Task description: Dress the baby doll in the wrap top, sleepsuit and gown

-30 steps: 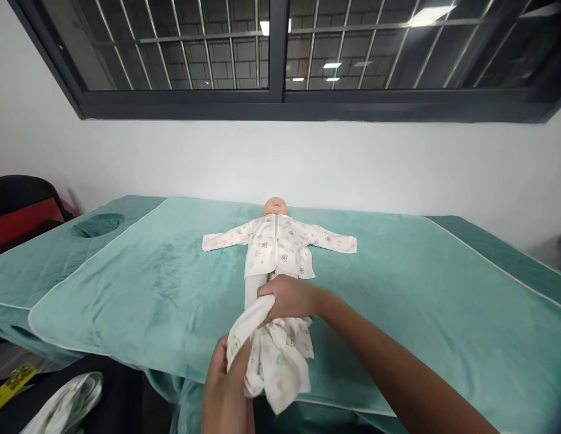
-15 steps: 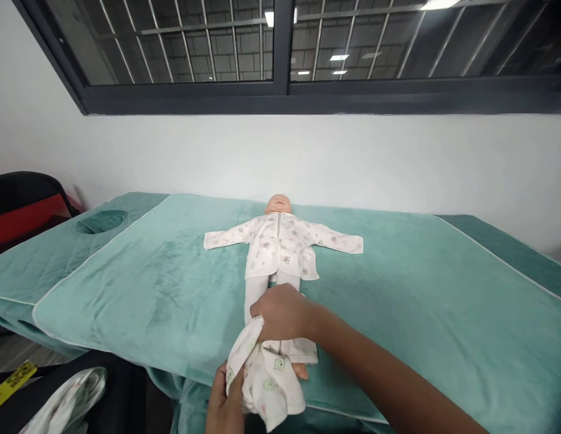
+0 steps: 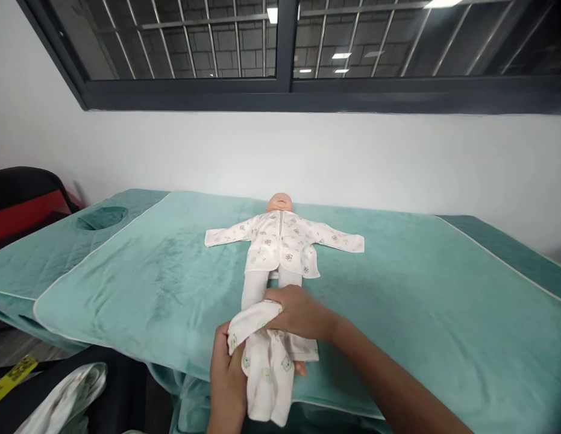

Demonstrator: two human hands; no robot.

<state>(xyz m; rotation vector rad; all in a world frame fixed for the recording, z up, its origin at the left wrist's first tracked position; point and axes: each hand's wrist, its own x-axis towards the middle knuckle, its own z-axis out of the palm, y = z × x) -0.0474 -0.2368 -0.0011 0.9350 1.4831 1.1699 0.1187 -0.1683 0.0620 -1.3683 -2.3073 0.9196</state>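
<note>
A baby doll (image 3: pixel 280 202) lies on its back on a teal towel (image 3: pixel 398 289), arms spread, in a white printed top (image 3: pixel 282 241). Small white printed trousers (image 3: pixel 264 361) are bunched over the doll's lower legs at the near edge of the bed. My right hand (image 3: pixel 298 310) reaches in from the lower right and grips the top of the trousers over the doll's legs. My left hand (image 3: pixel 226 377) comes up from below and holds the left side of the same garment. One doll foot (image 3: pixel 300 369) peeks out beside the cloth.
The bed's teal cover has a face hole (image 3: pixel 102 217) at the far left. A black and red chair (image 3: pixel 22 205) stands at the left. Another printed cloth (image 3: pixel 67 401) lies at the lower left. A white wall and dark window frame (image 3: pixel 284 93) are behind the bed.
The trousers have been drawn down into a longer hanging bundle. My left hand has risen along the garment's left side. My right hand stays on the doll's legs.
</note>
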